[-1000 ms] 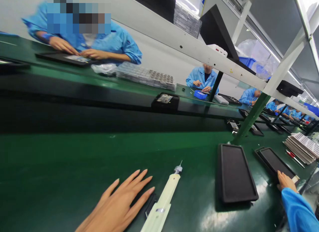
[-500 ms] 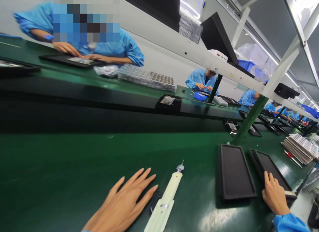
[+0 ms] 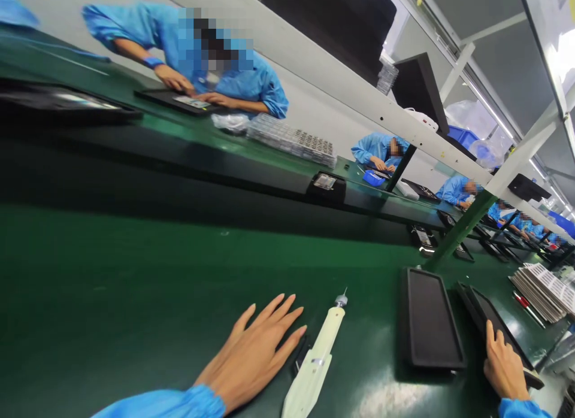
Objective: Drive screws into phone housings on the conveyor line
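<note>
My left hand [image 3: 258,352] is spread, palm down, over the green bench, with its fingers apart and nothing in them. Just right of it lies a cream-coloured electric screwdriver [image 3: 317,364] with a thin bit pointing away from me. A small dark object, partly covered, sits between the fingertips and the screwdriver. At the far right, my right hand [image 3: 507,361] has its fingers bent over the near left edge of a black tray [image 3: 503,319]; its thumb is hidden. Another black rectangular tray [image 3: 433,319] lies flat to the left of that hand.
A green post [image 3: 462,226] rises behind the trays. Stacked sheets [image 3: 545,289] and a red-and-white pen [image 3: 529,308] lie at the right. Beyond a dark channel, a co-worker in blue [image 3: 211,76] handles a device, near clear plastic trays [image 3: 291,139]. A black holder [image 3: 327,187] stands on the ledge.
The view has swung left, so the bench and people appear farther right. More of my left sleeve shows. Both hands keep about the same places beside the screwdriver and on the tray.
</note>
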Motion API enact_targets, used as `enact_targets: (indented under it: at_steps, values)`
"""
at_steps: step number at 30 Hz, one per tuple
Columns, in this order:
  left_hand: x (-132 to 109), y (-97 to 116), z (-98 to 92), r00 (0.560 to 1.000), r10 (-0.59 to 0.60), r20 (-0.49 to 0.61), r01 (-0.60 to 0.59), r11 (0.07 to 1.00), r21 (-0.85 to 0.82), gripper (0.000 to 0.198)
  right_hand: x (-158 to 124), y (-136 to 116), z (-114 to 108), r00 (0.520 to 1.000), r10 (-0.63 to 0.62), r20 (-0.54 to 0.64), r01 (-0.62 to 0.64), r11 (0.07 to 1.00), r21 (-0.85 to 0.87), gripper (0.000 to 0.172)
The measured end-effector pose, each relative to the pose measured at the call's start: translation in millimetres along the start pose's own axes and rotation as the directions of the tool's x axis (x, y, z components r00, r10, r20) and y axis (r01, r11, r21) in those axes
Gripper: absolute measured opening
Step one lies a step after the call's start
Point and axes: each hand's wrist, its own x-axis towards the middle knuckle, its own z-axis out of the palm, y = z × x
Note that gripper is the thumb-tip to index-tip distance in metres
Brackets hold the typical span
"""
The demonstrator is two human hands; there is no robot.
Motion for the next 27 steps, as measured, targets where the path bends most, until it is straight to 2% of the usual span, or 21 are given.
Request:
enact_targets:
  at_steps: [6,10,13,18,21,24,27]
  values:
    - [0.1,10.7,-15.9,0.995,-0.039,0.086,0.041,0.999,-0.023,0.057,5.1,12.5,-58.9,0.998,0.060,-0.022,-0.057,0.994,0.095,0.066]
    - [0.5,13.0,-17.8,0.992,-0.044,0.116,0.046,0.999,-0.022,0.059,17.1,24.6,-74.2,0.994,0.047,-0.095,-0.039,0.996,0.085,0.053]
    - [0.0,11.9,-15.2,0.997,-0.028,0.066,0.031,0.998,-0.052,0.056,26.4,34.2,-63.6,0.990,-0.061,-0.125,0.070,0.995,0.070,0.035]
    - [-0.9,7.5,-8.9,1.000,-0.002,-0.015,0.001,0.997,-0.071,0.052,24.2,24.5,-24.6,0.989,-0.095,-0.117,0.111,0.984,0.139,0.030]
    - [-0.6,7.0,-8.6,1.000,-0.007,0.014,0.007,0.999,-0.050,0.053,16.6,11.2,-6.4,0.992,-0.059,-0.114,0.087,0.962,0.260,0.040]
    - [-0.1,7.0,-8.3,1.000,-0.010,0.020,0.011,0.999,-0.050,0.052,13.9,12.2,2.7,0.999,-0.016,-0.035,0.030,0.891,0.453,0.042]
    - [0.2,4.5,-3.2,1.000,0.003,-0.016,-0.004,0.998,-0.065,0.053,18.1,31.3,8.0,0.987,0.153,0.049,-0.158,0.863,0.480,0.041]
